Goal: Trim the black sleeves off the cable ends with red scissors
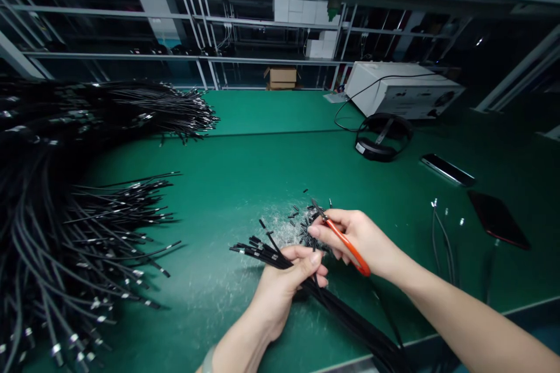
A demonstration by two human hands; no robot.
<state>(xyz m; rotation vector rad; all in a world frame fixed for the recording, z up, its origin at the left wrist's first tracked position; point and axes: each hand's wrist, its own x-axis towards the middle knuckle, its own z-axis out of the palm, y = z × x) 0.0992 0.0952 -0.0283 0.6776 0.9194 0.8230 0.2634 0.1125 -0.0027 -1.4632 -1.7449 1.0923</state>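
My left hand (291,280) is closed round a bundle of black cables (345,315), whose cut ends fan out to the left above the green table. One cable stands up apart from the others between the thumb and fingers. In my right hand (354,239) is a pair of scissors (345,243) with orange-red handles, its dark blades pointing up and left. The fingertips of both hands are close together. Beneath them lies a scatter of short black offcuts (306,227) and fine clear shreds (284,221).
Large heaps of black cables (39,227) cover the left side of the green table (245,169). On the right are a white machine (398,93), a black headband-like ring (382,137), two phone-like slabs (448,169) and a few loose cables (441,239). A cardboard box (282,77) sits behind.
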